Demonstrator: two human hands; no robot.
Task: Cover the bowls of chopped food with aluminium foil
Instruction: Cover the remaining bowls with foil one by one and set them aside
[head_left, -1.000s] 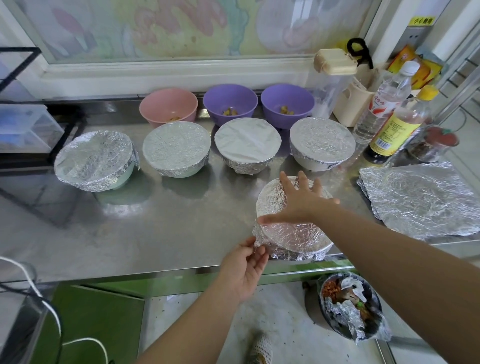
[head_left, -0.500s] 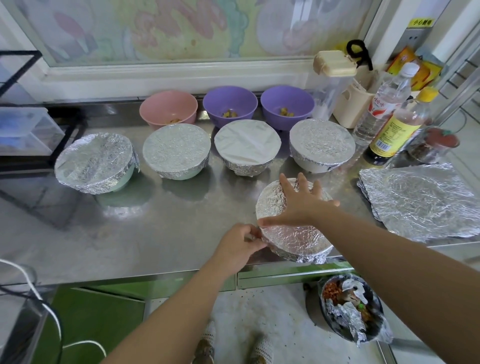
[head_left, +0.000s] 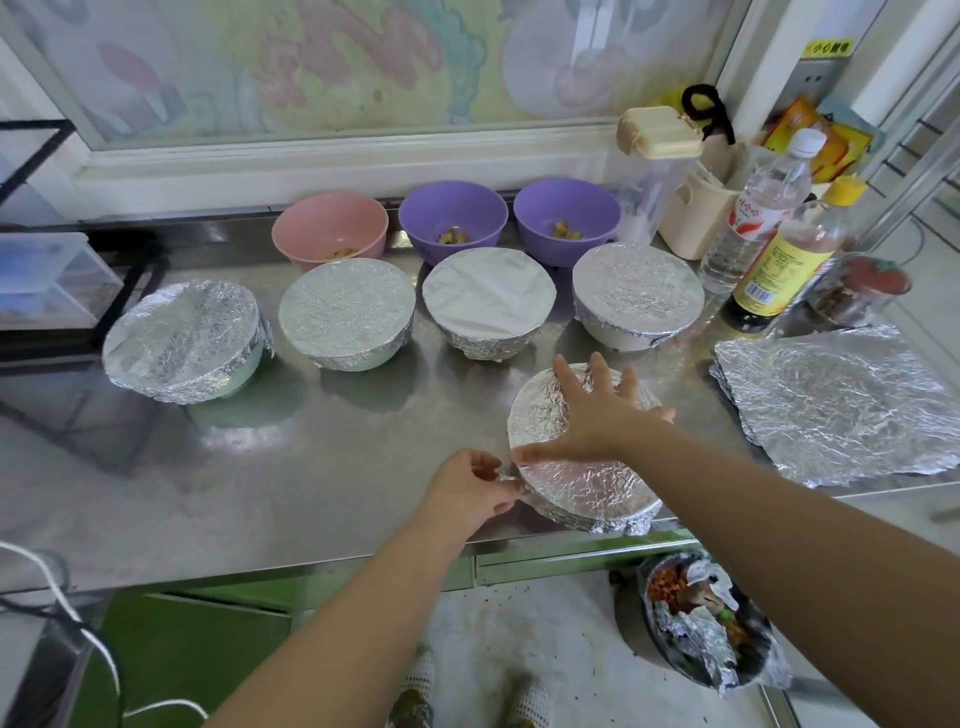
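While the front bowl, near the front edge of the counter, was held down by the right hand, laid flat with fingers spread on its foil top, the foil skirt at its left side was pinched by the curled fingers of the left hand. Crimping was judged nearly finished. Next, the loose foil sheet would have to be taken for the pink bowl and purple bowls, not yet covered.

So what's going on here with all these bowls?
A person is covering the front bowl with foil. The right hand presses flat on top while the left hand pinches the foil at its rim. Four bowls behind are already covered; a pink bowl and two purple bowls at the back are uncovered.
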